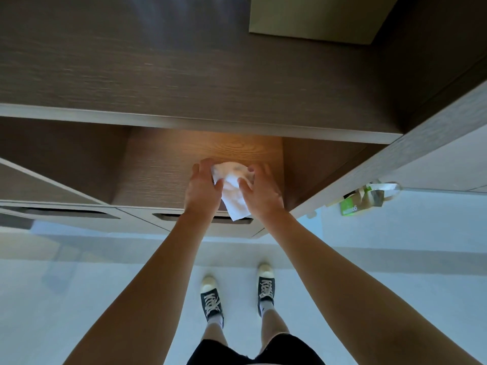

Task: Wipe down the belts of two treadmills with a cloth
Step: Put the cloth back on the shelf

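item: white cloth [233, 192], thin and crumpled, bunched into loose folds at its upper part with one flat pointed corner hanging down toward the viewer; the upper folds catch a warm orange light, the lower corner reads plain white. location: held up between both hands in front of a lit open niche [205, 154] of a wood-grain cabinet [184, 75], just above the cabinet's lower drawer fronts. left hand [204, 188]: back of hand toward the camera, fingers curled over the cloth's left edge, thumb pressed against its near side, pinching it. right hand [262, 192]: likewise back toward the camera, fingers curled around the cloth's right side with the thumb on the fabric, gripping it. both bare forearms reach forward and converge on the cloth. surroundings: two recessed drawer pulls, one [66, 212] to the left and one [168, 216] partly hidden behind the left wrist; a pale panel [321, 17] at the top of the cabinet; a tall light door or side panel [434, 143] angling in from the right; a green and tan bag [365, 197] on the floor near it, lettering too blurred to read. pale glossy floor [105, 299] below. dark canvas sneakers [210, 296] with cream toe caps and white laces, white socks, dark shorts [253, 351] at the lower edge.
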A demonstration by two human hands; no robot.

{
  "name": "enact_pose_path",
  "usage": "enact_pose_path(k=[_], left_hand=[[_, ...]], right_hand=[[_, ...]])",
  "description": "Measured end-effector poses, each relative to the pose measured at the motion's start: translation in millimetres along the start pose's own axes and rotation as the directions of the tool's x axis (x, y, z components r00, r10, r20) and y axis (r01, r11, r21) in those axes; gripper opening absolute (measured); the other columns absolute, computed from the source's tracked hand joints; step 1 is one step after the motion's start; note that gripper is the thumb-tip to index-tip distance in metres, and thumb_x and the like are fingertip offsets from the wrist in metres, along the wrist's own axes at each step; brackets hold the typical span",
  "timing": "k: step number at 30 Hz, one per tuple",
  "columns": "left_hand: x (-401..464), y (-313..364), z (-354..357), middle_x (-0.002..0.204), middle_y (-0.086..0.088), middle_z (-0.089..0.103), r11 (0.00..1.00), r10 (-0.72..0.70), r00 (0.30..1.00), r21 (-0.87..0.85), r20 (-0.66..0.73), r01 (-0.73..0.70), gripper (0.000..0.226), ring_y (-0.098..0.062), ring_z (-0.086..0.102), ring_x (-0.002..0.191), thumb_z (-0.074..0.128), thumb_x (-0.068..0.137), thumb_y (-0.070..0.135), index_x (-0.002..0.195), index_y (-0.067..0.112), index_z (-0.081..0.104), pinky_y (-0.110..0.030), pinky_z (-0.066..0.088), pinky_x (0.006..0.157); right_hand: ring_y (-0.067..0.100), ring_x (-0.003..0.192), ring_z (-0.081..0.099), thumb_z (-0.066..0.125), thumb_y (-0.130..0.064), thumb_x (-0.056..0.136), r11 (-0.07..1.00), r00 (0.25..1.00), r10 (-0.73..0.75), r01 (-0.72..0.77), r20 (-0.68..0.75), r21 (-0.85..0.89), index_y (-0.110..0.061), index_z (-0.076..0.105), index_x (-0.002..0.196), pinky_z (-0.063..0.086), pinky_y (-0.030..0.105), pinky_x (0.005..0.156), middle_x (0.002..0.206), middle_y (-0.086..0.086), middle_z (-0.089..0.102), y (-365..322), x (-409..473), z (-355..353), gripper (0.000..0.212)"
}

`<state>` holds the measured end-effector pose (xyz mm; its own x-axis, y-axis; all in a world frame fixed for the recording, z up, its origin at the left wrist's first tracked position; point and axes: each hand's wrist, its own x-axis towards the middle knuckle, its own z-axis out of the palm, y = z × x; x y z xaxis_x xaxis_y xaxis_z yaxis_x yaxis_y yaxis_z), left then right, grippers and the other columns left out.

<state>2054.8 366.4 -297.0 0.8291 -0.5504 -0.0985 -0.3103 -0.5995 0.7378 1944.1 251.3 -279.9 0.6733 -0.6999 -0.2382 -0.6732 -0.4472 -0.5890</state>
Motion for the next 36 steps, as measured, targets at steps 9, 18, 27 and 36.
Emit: enact_pose_path(k=[9,18,27,36], left_hand=[[-19.1,-2.8,9.1,0.135,-0.008,0.051,1.0,0.011,0.996,0.027,0.084,-0.013,0.069,-0.029,0.058,0.114,0.077,0.087,0.021,0.148,0.021,0.043,-0.046,0.055,0.089],[-15.8,-7.5,15.8,0.13,-0.013,0.049,0.988,0.139,0.984,0.053,0.11,-0.145,0.033,-0.036,0.063,0.1,0.069,0.089,0.001,0.12,0.011,0.063,-0.049,0.056,0.088],[11.3,-27.0,-6.8,0.117,-0.025,0.061,0.926,0.288,0.956,0.237,0.052,-0.293,0.027,-0.047,0.064,0.098,0.065,0.083,-0.011,0.106,0.0,0.073,-0.048,0.055,0.087],[-13.0,-34.1,-12.6,0.134,-0.014,0.06,0.796,0.45,0.882,0.384,0.141,-0.468,0.032,-0.039,0.058,0.118,0.069,0.087,0.006,0.118,0.013,0.07,-0.053,0.053,0.092]], right_hand=[[0.026,0.138,0.043,0.058,-0.035,0.097,0.992,0.99,0.126,-0.125,0.064,-0.012,-0.022,0.036,0.151,0.046,0.04,0.103,0.153,0.001,0.037,-8.3,10.8,-1.3,0.059],[0.017,0.097,0.054,0.051,-0.029,0.102,0.951,0.976,0.175,-0.202,0.132,0.232,-0.025,0.058,0.13,0.039,0.031,0.076,0.116,-0.005,0.06,-8.0,18.6,-8.1,0.03],[0.015,0.079,0.054,0.081,-0.021,0.082,0.944,0.968,0.138,-0.192,0.21,0.268,-0.027,0.051,0.079,0.037,0.028,0.061,0.081,-0.009,0.055,-14.9,37.1,-5.9,0.031],[0.021,0.089,0.061,0.062,-0.021,0.099,0.985,0.986,0.151,-0.145,-0.069,0.092,-0.024,0.053,0.108,0.055,0.039,0.072,0.1,-0.001,0.06,-14.1,40.3,-13.3,0.013]])
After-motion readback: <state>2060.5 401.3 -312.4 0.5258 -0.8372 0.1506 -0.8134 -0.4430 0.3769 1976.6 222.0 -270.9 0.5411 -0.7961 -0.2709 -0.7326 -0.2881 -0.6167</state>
